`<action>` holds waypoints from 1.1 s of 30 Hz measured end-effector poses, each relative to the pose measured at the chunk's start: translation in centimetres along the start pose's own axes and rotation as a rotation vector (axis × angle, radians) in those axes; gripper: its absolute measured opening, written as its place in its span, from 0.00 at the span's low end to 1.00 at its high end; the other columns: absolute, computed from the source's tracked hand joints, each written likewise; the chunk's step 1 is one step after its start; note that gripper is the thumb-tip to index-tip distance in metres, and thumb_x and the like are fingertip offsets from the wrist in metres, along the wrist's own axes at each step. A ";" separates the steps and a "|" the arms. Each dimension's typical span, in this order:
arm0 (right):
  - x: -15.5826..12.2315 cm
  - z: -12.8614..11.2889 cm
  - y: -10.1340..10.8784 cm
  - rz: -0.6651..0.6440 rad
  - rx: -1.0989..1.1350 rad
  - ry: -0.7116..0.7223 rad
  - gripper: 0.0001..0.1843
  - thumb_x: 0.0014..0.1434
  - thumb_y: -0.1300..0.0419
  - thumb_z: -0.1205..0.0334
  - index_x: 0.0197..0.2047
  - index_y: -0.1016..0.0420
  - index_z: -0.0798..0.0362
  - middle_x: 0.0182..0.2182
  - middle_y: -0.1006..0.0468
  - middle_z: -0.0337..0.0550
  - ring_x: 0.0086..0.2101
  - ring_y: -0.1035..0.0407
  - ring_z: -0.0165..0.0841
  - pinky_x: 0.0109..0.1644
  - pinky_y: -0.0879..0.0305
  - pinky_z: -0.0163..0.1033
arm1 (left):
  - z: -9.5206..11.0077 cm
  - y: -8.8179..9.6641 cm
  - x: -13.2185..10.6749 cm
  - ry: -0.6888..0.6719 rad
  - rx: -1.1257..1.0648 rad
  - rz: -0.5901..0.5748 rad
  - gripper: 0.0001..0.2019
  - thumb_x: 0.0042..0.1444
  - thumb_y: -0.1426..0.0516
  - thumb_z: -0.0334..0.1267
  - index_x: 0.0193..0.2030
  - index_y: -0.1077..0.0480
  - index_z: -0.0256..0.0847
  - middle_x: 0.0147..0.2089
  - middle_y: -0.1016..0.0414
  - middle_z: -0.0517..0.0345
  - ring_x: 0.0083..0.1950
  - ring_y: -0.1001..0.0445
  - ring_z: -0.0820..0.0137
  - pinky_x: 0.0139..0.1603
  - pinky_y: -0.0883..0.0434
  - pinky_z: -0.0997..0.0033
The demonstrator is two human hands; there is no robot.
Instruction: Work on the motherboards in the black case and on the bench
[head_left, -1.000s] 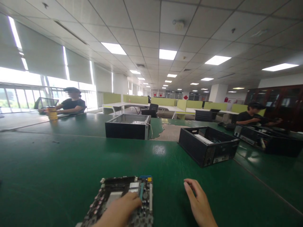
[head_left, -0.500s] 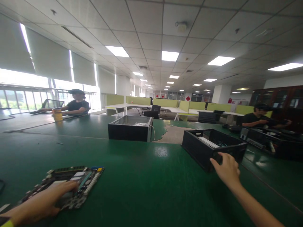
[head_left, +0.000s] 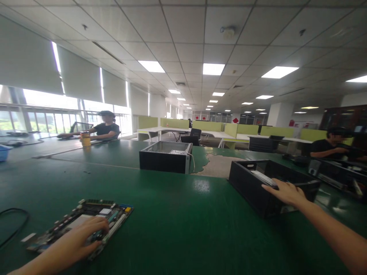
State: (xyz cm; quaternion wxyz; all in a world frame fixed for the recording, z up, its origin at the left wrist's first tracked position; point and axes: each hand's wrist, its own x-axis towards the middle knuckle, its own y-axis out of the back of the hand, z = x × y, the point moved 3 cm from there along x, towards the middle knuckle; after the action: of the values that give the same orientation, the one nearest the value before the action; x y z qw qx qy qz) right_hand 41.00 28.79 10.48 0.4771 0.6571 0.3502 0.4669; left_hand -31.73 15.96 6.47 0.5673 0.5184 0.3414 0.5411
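Open-plan office. Ceiling (head_left: pixel 187 34): pale grid tiles, lit panels (head_left: pixel 213 69). Left side: bright windows (head_left: pixel 43 98), pale blinds (head_left: pixel 80 74) partly lowered, railing (head_left: pixel 46 110). Rear: white desks (head_left: pixel 155 129), yellow-green partitions (head_left: pixel 208 126), dark chairs (head_left: pixel 265 144). Right side: white pillar (head_left: pixel 276 117), dark reddish-brown cabinet (head_left: pixel 341 117). Foreground: one table (head_left: pixel 172 221), green surface, glossy.

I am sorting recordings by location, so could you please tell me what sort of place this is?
It is most likely an open-plan office: there are white desks with yellow-green partitions, a black office chair, and lit ceiling panels overhead.
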 end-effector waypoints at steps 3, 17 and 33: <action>-0.5 -1.0 0.6 -0.057 -0.039 0.000 0.50 0.49 0.59 0.24 0.61 0.37 0.54 0.55 0.30 0.59 0.57 0.41 0.58 0.57 0.51 0.63 | 2.1 0.3 0.3 -0.010 -0.027 0.005 0.14 0.53 0.49 0.40 0.42 0.26 0.56 0.52 0.25 0.71 0.55 0.31 0.66 0.59 0.38 0.66; -6.3 -3.2 3.9 0.093 -0.051 -0.032 0.39 0.53 0.60 0.28 0.41 0.30 0.56 0.34 0.25 0.58 0.41 0.30 0.51 0.46 0.41 0.49 | 19.6 -1.7 5.9 -0.464 -0.231 -0.008 0.13 0.59 0.51 0.34 0.48 0.30 0.47 0.50 0.27 0.58 0.51 0.31 0.69 0.55 0.34 0.67; -23.9 -9.2 8.7 0.357 0.216 0.423 0.24 0.63 0.55 0.43 0.31 0.28 0.51 0.27 0.26 0.44 0.33 0.34 0.38 0.45 0.46 0.47 | 48.4 -4.0 13.6 -0.976 -0.044 -0.186 0.20 0.61 0.53 0.51 0.38 0.24 0.43 0.40 0.21 0.55 0.43 0.25 0.65 0.45 0.33 0.68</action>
State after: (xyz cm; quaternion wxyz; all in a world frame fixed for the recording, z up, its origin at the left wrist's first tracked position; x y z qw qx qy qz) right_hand 24.83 7.29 13.08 0.2312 0.6432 0.3685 0.6301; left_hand 17.65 19.01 16.13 0.7176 0.6665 0.0692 0.1895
